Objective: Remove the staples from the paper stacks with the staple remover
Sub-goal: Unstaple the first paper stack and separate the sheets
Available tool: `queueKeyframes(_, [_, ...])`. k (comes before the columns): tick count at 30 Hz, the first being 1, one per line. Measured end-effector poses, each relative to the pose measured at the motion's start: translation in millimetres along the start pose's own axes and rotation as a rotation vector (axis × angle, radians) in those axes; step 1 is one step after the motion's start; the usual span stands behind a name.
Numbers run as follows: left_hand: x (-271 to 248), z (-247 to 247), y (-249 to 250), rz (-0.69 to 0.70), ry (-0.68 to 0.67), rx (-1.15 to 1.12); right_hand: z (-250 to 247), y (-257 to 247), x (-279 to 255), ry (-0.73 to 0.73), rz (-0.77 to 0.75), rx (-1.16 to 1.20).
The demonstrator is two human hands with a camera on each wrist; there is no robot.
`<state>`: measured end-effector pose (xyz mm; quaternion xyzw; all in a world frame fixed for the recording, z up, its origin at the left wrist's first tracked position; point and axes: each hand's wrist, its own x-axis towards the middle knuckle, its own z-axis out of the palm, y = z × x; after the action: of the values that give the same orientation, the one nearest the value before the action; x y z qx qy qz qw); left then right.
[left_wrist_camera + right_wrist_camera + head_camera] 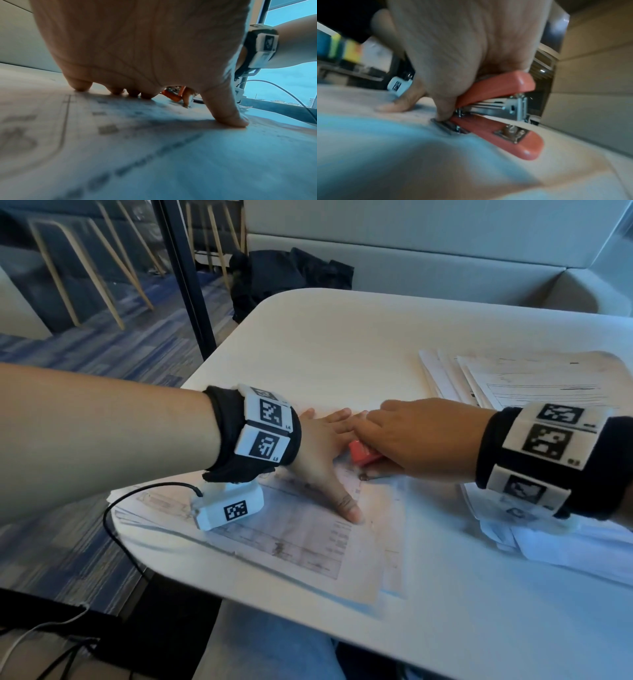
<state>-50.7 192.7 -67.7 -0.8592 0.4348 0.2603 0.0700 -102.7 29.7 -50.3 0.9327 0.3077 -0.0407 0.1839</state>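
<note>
A printed paper stack [301,546] lies on the white table [342,344]. My left hand [322,453] presses flat on it with straight, spread fingers and the thumb [226,115] stretched toward me. My right hand [421,436] grips an orange stapler-style staple remover [363,455] just past the left fingers. In the right wrist view the remover [496,83] tilts down and its metal tab [443,125] touches the paper [471,169]. A small dark staple [364,475] shows on the sheet below the tool. In the left wrist view the remover [173,94] peeks out between thumb and fingers.
A fanned pile of printed sheets [534,381] lies at the table's back right. More papers [565,546] sit under my right wrist. A black bag [287,278] rests on the bench behind. A black cable [116,525] hangs off the table's left edge.
</note>
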Motion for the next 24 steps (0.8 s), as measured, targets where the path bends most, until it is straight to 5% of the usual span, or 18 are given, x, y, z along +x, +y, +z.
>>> queueKeyframes(2, [-1,-1,1,0.014,-0.003,0.006,1,2,2,0.109,-0.12,-0.076])
queueKeyframes(7, [-1,-1,0,0.024,-0.01,0.006,3,4,1,0.043,-0.133,-0.001])
queueKeyframes(15, [0,-1,-1,0.015,-0.024,-0.04,-7,2,0,0.155,-0.281,-0.043])
queueKeyframes(20, [-4,-3,3,0.02,-0.035,-0.039,-5,2,0,0.371,-0.448,-0.145])
queueKeyframes(24, [-2,-1,-1,0.007,-0.017,-0.064,-11,-5,-1,0.157,-0.277,0.062])
